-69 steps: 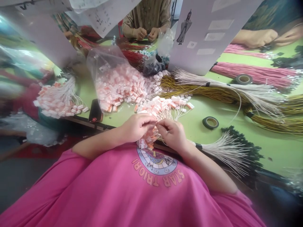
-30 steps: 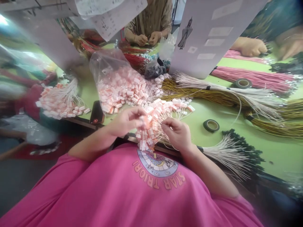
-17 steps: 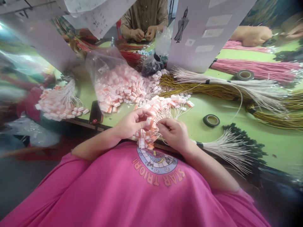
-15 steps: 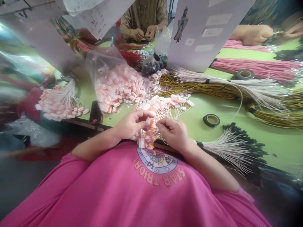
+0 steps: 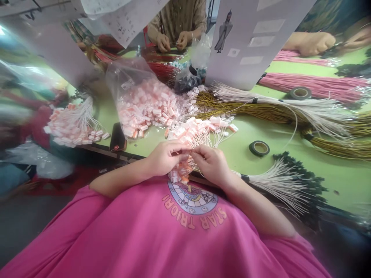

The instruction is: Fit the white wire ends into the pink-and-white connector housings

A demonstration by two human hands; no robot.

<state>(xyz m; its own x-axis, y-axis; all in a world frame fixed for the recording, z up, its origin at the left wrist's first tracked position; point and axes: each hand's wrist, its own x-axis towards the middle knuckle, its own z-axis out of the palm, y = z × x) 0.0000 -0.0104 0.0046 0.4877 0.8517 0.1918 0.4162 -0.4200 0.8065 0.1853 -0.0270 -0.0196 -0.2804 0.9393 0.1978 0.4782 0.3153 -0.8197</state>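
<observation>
My left hand (image 5: 165,158) and my right hand (image 5: 212,164) meet fingertip to fingertip just above the table's near edge. Both are closed in a pinch. Between them hangs a bunch of white cords with small pink-and-white tags (image 5: 181,173), which drops down against my pink shirt. My left fingers pinch one tag; my right fingers pinch a white cord. More tagged cords (image 5: 199,127) fan out on the green table (image 5: 246,162) right behind my hands.
A clear bag of loose pink tags (image 5: 145,104) lies behind, a finished tagged bundle (image 5: 72,123) at left, a black phone (image 5: 117,137) at the edge. Tape rolls (image 5: 259,148), white, gold and pink cord bundles fill the right. Other people's hands (image 5: 171,40) work across the table.
My left hand, lifted with a tag a second ago, has come back down and closed against my right fingertips. The bunch hangs lower between them.
</observation>
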